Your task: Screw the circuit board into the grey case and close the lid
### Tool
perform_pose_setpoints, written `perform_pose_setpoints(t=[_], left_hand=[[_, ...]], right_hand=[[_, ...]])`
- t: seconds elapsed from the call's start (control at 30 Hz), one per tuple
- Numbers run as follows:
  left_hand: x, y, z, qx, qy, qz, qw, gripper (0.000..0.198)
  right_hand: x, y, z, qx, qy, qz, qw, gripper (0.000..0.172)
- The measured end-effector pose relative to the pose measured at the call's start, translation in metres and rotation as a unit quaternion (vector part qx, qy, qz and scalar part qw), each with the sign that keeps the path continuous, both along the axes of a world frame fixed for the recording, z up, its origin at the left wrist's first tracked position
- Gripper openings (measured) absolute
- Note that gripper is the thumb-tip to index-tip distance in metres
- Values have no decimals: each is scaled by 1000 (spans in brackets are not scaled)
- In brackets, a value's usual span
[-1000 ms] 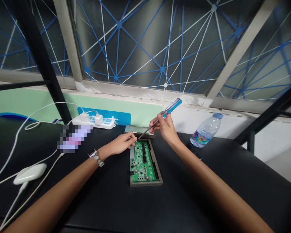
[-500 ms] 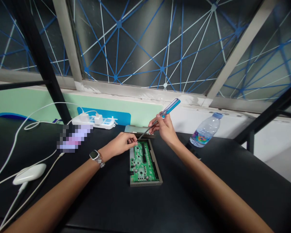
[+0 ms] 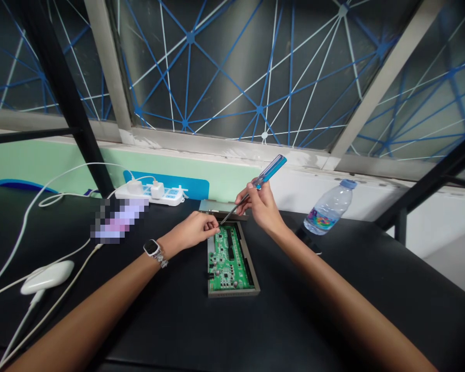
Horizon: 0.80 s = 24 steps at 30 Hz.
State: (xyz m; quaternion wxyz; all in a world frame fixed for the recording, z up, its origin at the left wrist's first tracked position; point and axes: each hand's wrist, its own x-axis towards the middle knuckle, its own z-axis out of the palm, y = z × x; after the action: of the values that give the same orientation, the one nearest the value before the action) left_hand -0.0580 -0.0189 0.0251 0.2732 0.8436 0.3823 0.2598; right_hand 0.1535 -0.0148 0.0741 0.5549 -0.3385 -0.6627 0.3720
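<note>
A green circuit board point(image 3: 228, 258) lies in a shallow grey case point(image 3: 253, 264) on the black table point(image 3: 294, 320). My right hand point(image 3: 259, 206) is closed round a screwdriver with a clear blue handle point(image 3: 270, 170); its metal shaft slants down left to the board's far left corner. My left hand point(image 3: 196, 228) rests at that same corner, fingers curled and pinched close to the screwdriver tip. What the fingers pinch is too small to see. A watch sits on my left wrist point(image 3: 153, 248).
A water bottle point(image 3: 327, 210) lies tilted at the right. A grey cover plate point(image 3: 213, 206) lies behind the case. A white power strip point(image 3: 149, 193) with chargers sits at the back left; white cables and a white oval device point(image 3: 48, 276) lie at the left.
The screwdriver and my right hand have shifted slightly left and up. My left hand's fingers have closed in toward the tip. The board has not moved.
</note>
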Motion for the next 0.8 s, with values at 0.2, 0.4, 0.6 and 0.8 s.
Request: perform_pose_setpoints(t=[0.2,0.4,0.6,0.8], left_hand=[[0,0,-2,8,10,4,1000,24],[-1,1,-5,20,18,6,1000,24],[-4,2,-3,32,-1,17,999,21],[-8,6,-3,50,5,40,998,23]], right_hand=[[-2,-3,2,-3,-8,2,1000,30],[-5,-5,4,18,-54,21,998,27],[-19,-5,13,54,-111,12,992,22],[-39,6,25,90,-185,-5,979,18]])
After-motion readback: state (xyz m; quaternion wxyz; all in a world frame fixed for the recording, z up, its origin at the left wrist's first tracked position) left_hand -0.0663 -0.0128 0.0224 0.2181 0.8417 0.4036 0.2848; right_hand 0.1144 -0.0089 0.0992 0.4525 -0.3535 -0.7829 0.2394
